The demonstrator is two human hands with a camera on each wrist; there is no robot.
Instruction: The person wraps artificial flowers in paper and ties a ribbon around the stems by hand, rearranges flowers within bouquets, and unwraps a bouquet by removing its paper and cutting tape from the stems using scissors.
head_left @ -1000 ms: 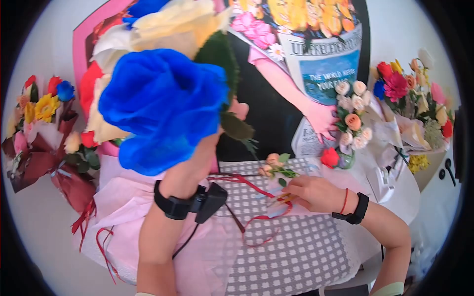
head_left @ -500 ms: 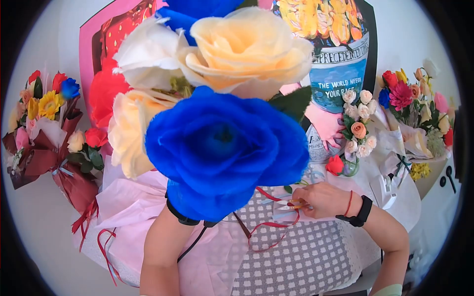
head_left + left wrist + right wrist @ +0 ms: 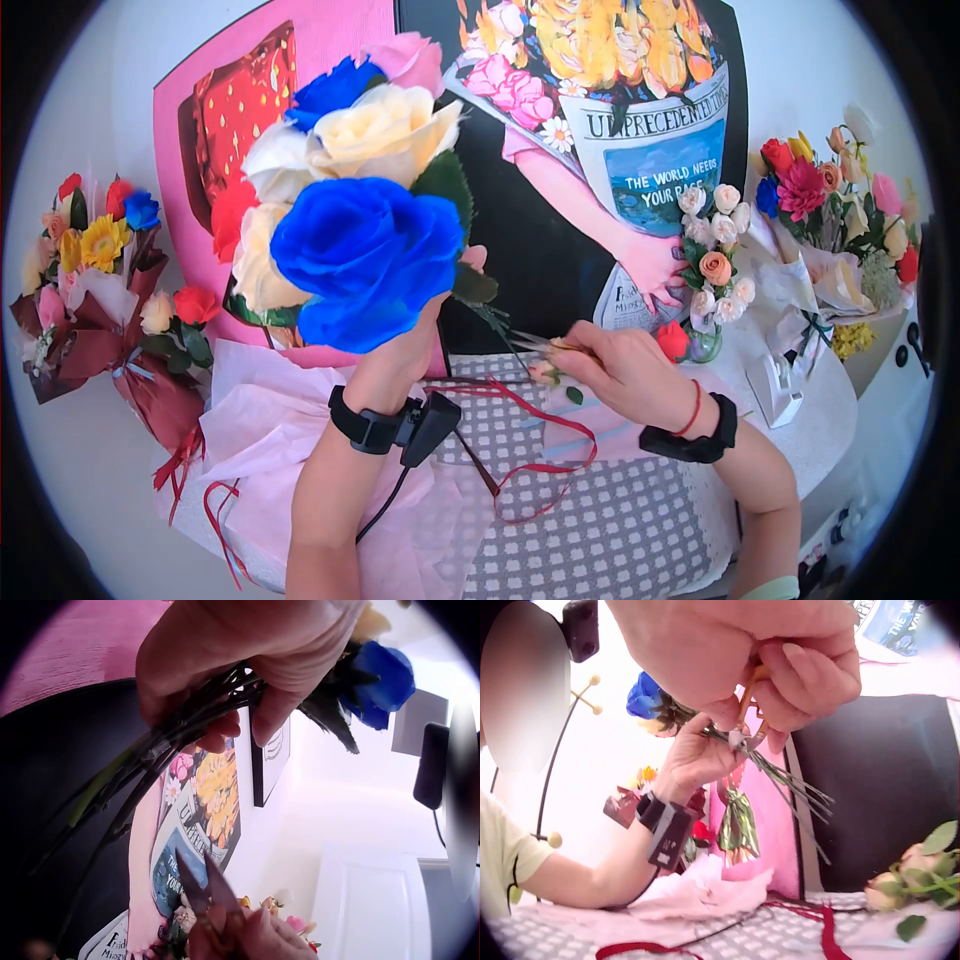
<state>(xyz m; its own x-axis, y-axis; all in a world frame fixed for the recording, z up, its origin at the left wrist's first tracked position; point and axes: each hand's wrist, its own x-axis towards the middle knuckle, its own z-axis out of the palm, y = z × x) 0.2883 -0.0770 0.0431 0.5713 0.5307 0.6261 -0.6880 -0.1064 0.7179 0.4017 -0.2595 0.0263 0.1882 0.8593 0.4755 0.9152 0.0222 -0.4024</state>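
Note:
A bunch of artificial flowers with a large blue rose [image 3: 365, 255] is held upright, its stems [image 3: 135, 769] gripped by my left hand [image 3: 405, 340]. Thumb and fingers wrap the stems in the left wrist view [image 3: 247, 660]. My right hand [image 3: 625, 365] holds gold-handled scissors [image 3: 535, 342], their blades [image 3: 199, 881] spread apart, just to the right of the stems' lower part. In the right wrist view, my right fingers [image 3: 802, 682] curl round the handles. Whether the blades touch a stem I cannot tell.
Pink wrapping paper [image 3: 270, 410] and a red ribbon [image 3: 575, 470] lie on the checkered cloth [image 3: 590, 530]. Small peach roses [image 3: 915, 870] lie below my right hand. Wrapped bouquets stand at left [image 3: 120, 320] and right [image 3: 835, 270], beside a white tape dispenser [image 3: 775, 390].
The bouquet came close to the head camera, then moved back. My right hand has risen from the cloth with the scissors, toward the stems, and the blades now point left.

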